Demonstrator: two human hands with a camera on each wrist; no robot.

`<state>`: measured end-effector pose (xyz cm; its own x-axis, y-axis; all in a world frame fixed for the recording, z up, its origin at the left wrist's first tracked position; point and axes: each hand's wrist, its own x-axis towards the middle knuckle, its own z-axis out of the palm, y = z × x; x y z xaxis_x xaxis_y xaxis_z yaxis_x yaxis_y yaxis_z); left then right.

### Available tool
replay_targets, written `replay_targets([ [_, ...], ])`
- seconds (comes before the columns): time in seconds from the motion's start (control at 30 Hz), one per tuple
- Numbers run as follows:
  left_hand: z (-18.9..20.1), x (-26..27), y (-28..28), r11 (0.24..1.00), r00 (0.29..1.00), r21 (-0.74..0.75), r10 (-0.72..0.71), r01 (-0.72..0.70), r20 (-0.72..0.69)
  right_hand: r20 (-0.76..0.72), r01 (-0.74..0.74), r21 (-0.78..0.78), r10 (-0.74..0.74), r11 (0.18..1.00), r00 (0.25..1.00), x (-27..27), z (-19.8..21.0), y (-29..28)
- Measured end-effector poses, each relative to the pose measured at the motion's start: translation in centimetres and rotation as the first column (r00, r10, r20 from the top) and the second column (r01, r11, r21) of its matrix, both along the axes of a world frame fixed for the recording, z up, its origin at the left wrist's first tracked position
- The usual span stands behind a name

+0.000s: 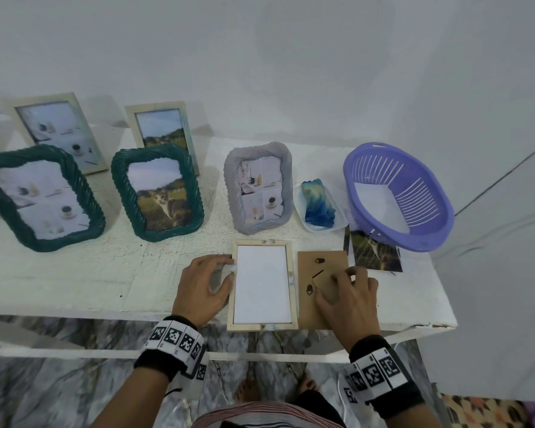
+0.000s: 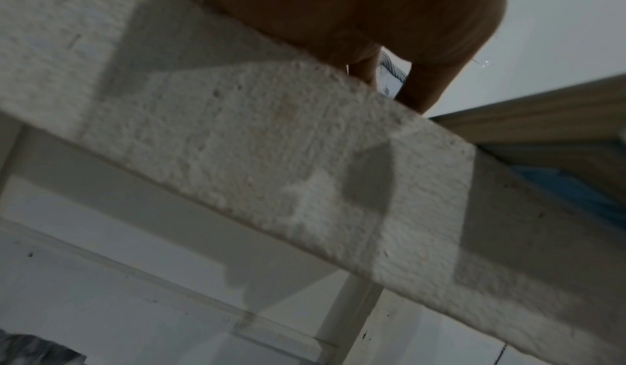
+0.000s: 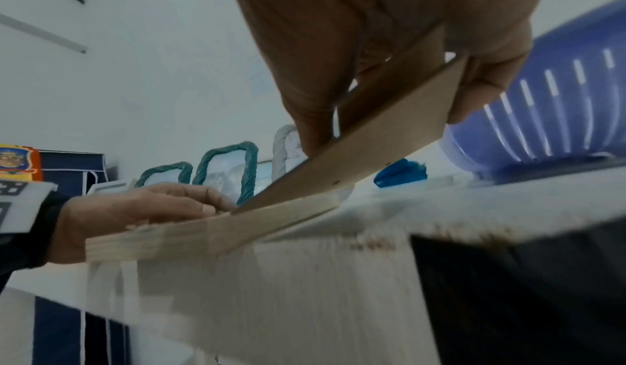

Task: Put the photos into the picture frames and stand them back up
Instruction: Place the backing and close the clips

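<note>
A light wooden frame (image 1: 263, 285) lies face down near the table's front edge, with a white sheet filling its opening. My left hand (image 1: 224, 271) rests on the frame's left rail, fingers laid on the wood (image 3: 189, 202). Right of the frame is the brown backing board (image 1: 314, 304). My right hand (image 1: 340, 285) pinches it between thumb and fingers. In the right wrist view the board (image 3: 355, 156) is tilted, its left edge down on the frame (image 3: 210, 226) and its right side raised. A cat photo (image 1: 374, 253) lies flat beside the board.
Standing behind on the white table (image 1: 74, 282) are two green rope frames (image 1: 40, 196) (image 1: 158, 193), two cream frames (image 1: 59, 131) and a grey frame (image 1: 260, 186). A blue cloth on a white tray (image 1: 317, 205) and a purple basket (image 1: 399, 193) stand at the right.
</note>
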<state>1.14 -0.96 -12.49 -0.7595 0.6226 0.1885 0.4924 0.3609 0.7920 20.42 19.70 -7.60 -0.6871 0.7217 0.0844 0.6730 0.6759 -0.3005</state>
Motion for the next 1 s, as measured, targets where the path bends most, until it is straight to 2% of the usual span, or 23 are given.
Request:
replay_targets([
  [0.2, 0.0, 0.0, -0.1, 1.000, 1.000, -0.005, 0.000, 0.000, 0.005, -0.180, -0.035, 0.176, 0.067, 0.984, 0.981, -1.8, 2.8, -1.3],
  [0.4, 0.3, 0.1, 0.0, 1.000, 1.000, -0.008, 0.004, -0.004, -0.007, -0.103, -0.156, 0.161, 0.174, 0.975, 0.979, -4.8, 2.7, -4.2],
  [0.6, 0.4, 0.0, 0.0, 1.000, 1.000, -0.011, 0.004, -0.004, -0.016, -0.070, -0.217, 0.089, 0.223, 0.972, 0.972, -6.6, 1.4, -5.8],
  [0.83, 0.4, 0.0, 0.0, 1.000, 1.000, -0.024, 0.002, -0.003, -0.019, 0.047, -0.276, 0.034, 0.274, 0.961, 0.961, -7.1, 0.0, -6.4],
  [0.93, 0.2, -0.1, 0.0, 1.000, 1.000, -0.020, 0.003, -0.003, -0.017, -0.044, -0.361, -0.138, 0.358, 0.922, 0.933, -6.4, 0.0, -4.6],
  [1.0, 0.2, -0.1, 0.0, 1.000, 1.000, -0.017, 0.004, -0.004, -0.014, -0.146, -0.388, -0.258, 0.361, 0.885, 0.921, -5.7, 0.1, -2.8],
])
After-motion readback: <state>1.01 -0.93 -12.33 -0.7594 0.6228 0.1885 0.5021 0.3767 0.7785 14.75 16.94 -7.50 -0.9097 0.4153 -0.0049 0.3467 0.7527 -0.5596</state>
